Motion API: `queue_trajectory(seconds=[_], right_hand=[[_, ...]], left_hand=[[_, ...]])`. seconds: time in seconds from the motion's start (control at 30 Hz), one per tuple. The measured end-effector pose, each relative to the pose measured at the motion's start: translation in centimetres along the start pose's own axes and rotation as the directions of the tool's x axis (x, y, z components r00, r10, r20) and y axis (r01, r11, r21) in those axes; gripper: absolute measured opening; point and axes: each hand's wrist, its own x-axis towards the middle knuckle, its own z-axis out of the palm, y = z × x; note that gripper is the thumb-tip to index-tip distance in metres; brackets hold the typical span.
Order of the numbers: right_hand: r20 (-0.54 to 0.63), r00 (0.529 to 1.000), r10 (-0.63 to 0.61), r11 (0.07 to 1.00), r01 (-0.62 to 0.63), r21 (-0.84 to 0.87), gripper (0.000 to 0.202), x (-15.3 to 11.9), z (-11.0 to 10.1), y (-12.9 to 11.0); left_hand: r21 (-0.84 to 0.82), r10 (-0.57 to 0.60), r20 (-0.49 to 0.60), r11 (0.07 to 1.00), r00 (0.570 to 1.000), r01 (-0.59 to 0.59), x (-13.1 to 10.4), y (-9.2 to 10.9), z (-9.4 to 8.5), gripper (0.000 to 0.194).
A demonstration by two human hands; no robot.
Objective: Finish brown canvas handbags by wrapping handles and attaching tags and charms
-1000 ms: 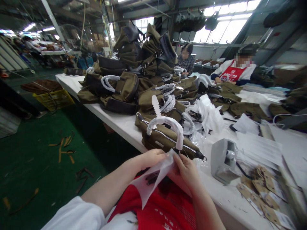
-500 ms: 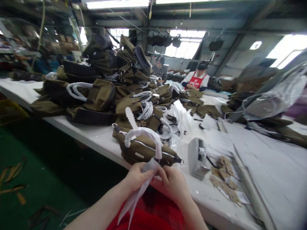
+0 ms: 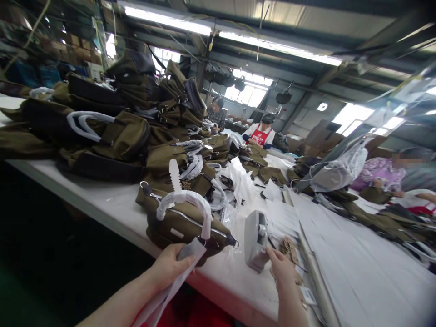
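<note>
An olive-green handbag (image 3: 190, 222) with a zipped top and wrapped handles stands at the table's front edge. A white wrapping strip (image 3: 190, 259) runs from the near end of its handle (image 3: 200, 204) down toward my lap. My left hand (image 3: 170, 268) is closed on that strip, thumb on top, just in front of the bag. My right hand (image 3: 281, 265) reaches to the side of a grey tape dispenser (image 3: 255, 245), fingers stretched forward with their tips at its edge. Whether the fingertips touch it or any tape I cannot tell.
Behind the bag lie heaped olive bags (image 3: 126, 131) and crumpled white paper (image 3: 240, 179). Brown cardboard tags (image 3: 289, 250) lie beyond my right hand. A raised strip (image 3: 313, 272) runs along the white table (image 3: 357, 254). Several people work at the far side and right.
My right hand has left the strip and moved right to the tape dispenser. My left hand keeps its hold on the strip. The view has tilted up and turned right.
</note>
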Motion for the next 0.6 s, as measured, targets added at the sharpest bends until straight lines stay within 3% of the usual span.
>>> queue_trajectory(seconds=[0.17, 0.47, 0.6], right_hand=[[-0.054, 0.998, -0.037, 0.994, 0.042, 0.097, 0.059, -0.6, 0.9, 0.8], [-0.254, 0.960, -0.121, 0.991, 0.132, 0.026, 0.059, -5.5, 0.6, 1.0], [-0.149, 0.989, -0.005, 0.998, 0.013, 0.055, 0.054, -6.1, 0.2, 2.6]], left_hand=[[-0.022, 0.005, 0.015, 1.000, 1.000, -0.005, 0.0, -0.4, -0.1, 0.054], [-0.070, 0.021, 0.053, 0.997, 0.998, -0.017, 0.4, -0.5, -0.4, 0.059], [-0.069, 0.022, 0.053, 0.997, 0.998, -0.019, 0.5, -1.0, -0.5, 0.056]])
